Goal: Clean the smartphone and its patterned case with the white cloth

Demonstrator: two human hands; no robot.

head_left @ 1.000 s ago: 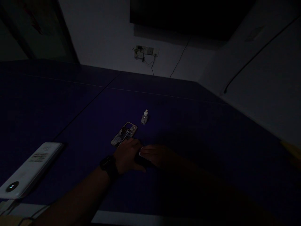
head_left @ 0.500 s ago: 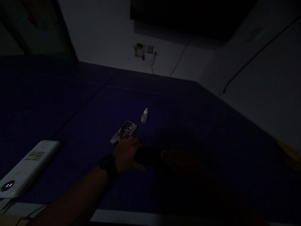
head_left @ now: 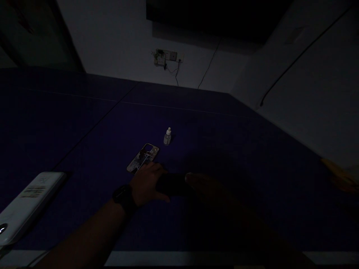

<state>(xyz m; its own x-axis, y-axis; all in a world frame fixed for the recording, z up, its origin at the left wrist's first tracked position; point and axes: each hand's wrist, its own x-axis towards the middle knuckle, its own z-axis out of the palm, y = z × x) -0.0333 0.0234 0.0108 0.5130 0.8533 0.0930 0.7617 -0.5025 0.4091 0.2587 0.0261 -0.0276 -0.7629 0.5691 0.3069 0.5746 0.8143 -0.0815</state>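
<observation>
Dark blue surface (head_left: 84,123) below: the left hand (head_left: 147,183) grips a dark object (head_left: 171,185) just beside a patterned phone case (head_left: 143,158); the right hand's (head_left: 204,186) grip is lost in shadow.

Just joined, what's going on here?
One person is working at a dark blue table in dim light. Their left hand, with a black watch on the wrist, and their right hand are on either side of a dark object, too dark to identify. The left hand is beside a phone in a patterned case, lying flat. A small dropper bottle stands beyond it, and a white power bank lies to the left.
</observation>
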